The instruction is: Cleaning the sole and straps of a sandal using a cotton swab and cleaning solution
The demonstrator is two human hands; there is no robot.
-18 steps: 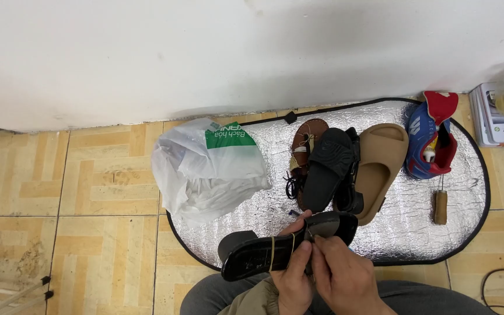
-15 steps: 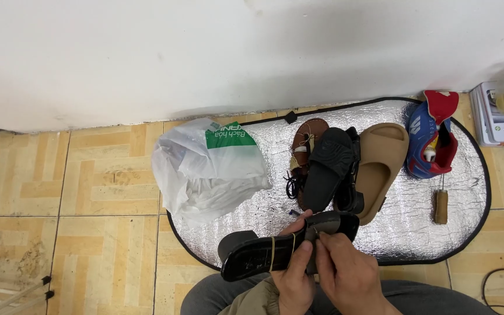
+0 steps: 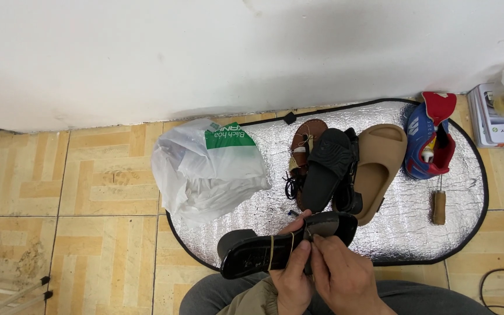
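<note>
- black heeled sandal (image 3: 263, 252) held sole-up, near centre, over near edge of silver mat (image 3: 403, 233); heel to left, toe to right; a yellowish band wraps its middle
- left hand (image 3: 291, 279) under sandal, grip closed on it, thumb on the sole
- right hand (image 3: 345, 277) just right of left, fingertips pinched at the toe strap area; grip closed on sandal, whether it pinches something small cannot tell
- person's knees in grey trousers at near edge
- just far of the sandal: black slide (image 3: 326, 169) lying on brown strappy sandal (image 3: 304, 140), black laces beside them
- tan foam slide (image 3: 377, 169) right of black slide, touching it
- blue and red shoe (image 3: 424, 146) further right, on mat's far right
- wooden-handled tool (image 3: 438, 201) near that shoe, on mat
- white plastic bag (image 3: 205, 175) with green patch, left end of mat, partly on tiled floor (image 3: 77, 221)
- white box (image 3: 497, 116) at far right by the white wall (image 3: 205, 52)
</note>
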